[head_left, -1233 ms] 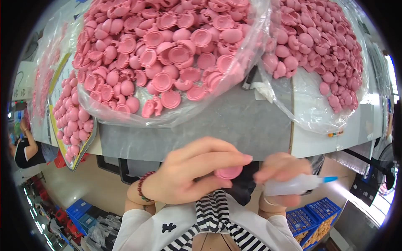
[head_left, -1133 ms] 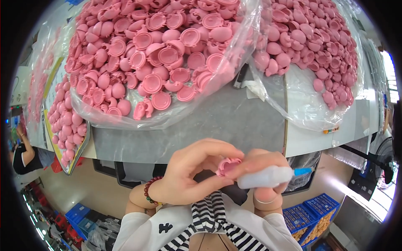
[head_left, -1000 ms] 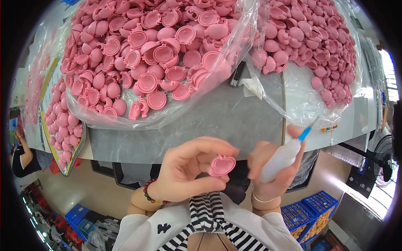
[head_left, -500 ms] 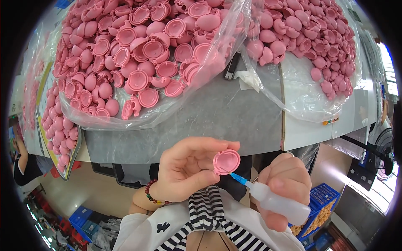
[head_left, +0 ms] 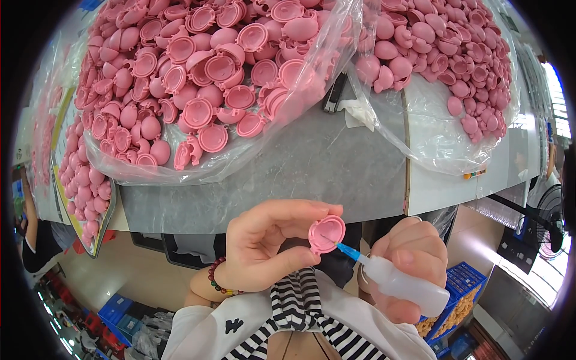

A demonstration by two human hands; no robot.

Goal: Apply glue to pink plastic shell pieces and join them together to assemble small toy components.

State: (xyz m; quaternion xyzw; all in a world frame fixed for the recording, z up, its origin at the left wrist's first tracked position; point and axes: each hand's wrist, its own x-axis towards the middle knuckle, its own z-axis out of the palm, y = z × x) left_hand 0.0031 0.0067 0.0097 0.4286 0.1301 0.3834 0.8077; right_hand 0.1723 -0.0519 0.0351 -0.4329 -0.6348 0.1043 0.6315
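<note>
Between the fingertips and thumb of my left hand (head_left: 264, 243) is a pink plastic half shell (head_left: 329, 230), its hollow side showing. My right hand (head_left: 411, 258) is wrapped round a white translucent squeeze bottle (head_left: 408, 287) with a blue needle tip (head_left: 348, 251). The thin needle reaches over the shell's rim into the hollow. I cannot make out whether any liquid is leaving it. Both hands are held just off the table's near edge, in front of my body.
A large heap of pink half shells (head_left: 198, 78) lies on clear plastic sheeting (head_left: 222, 175) across the grey table (head_left: 300, 180). A second heap of pink pieces (head_left: 444, 54) is at right. A blue crate (head_left: 465, 288) stands low right, a black fan (head_left: 549, 210) beyond. Another person's arm (head_left: 30, 216) shows far left.
The needle tip has moved from the shell's lower rim further into its hollow. The shell has tilted slightly and shifted a little to the right; the bottle has moved slightly right.
</note>
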